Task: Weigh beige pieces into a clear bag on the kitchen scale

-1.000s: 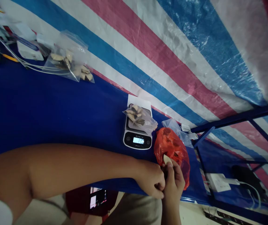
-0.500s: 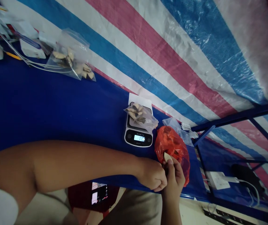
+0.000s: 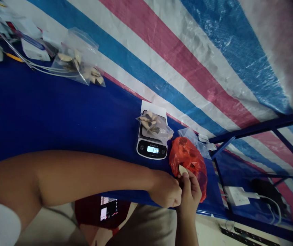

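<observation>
My right hand (image 3: 190, 189) pinches a pale, flat slice (image 3: 183, 170) with a dark edge, just over the near side of a red plastic bag (image 3: 187, 150). Against it rests my left hand (image 3: 167, 191), curled closed with its back up; what its fingers hold, if anything, is hidden. The red bag lies crumpled, with dark shapes showing through. Left of the bag stands a kitchen scale (image 3: 152, 149) with a lit display that seems to read 115. On its plate lies a clear bag (image 3: 153, 124) of similar pale and dark pieces, overhanging the right edge.
More clear bags of pieces (image 3: 78, 65) lie at the back left, beside cables and white devices (image 3: 35, 49). An empty-looking clear bag (image 3: 192, 140) sits behind the red one. At right are a blue metal frame (image 3: 259, 128) and a white power adapter (image 3: 237, 195). A phone (image 3: 108, 208) lies below the table edge.
Both hands keep almost the same pose, with the slice still pinched in my right hand. The view has shifted very slightly.
</observation>
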`<state>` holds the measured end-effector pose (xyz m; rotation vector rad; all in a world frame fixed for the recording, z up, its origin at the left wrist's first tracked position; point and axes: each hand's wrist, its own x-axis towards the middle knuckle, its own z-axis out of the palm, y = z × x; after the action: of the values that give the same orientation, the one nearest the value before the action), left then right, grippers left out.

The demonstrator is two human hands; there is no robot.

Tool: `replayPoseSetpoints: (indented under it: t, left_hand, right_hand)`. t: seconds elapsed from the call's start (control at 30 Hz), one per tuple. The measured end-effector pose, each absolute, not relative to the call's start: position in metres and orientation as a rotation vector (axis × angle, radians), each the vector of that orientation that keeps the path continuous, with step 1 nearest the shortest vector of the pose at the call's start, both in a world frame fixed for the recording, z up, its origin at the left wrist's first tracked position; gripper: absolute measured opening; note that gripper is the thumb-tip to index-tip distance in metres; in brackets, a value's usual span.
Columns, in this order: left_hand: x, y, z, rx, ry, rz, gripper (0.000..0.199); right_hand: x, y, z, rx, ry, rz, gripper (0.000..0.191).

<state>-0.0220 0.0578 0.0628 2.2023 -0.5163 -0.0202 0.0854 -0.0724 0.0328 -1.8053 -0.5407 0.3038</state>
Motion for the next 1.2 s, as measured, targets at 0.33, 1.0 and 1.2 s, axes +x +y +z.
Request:
replayPoseSetpoints:
  t: [0.33, 1.0, 1.2]
  left_hand:
    - [-0.023, 0.054, 0.057, 2.298, -0.449, 0.044, 0.018]
    - [-0.024, 0.055, 0.057, 2.48, -0.542, 0.222, 0.017]
    - [-0.024, 0.058, 0.058, 2.512, -0.516, 0.208, 0.018]
  right_hand:
    - [0.091, -0.072, 0.024, -1.842, -0.601, 0.215, 0.053]
    - [0.085, -0.069, 0.033, -1.793, -0.491, 0.255, 0.05]
    - [0.086, -0.071, 0.032, -1.812, -0.532, 0.26, 0.047]
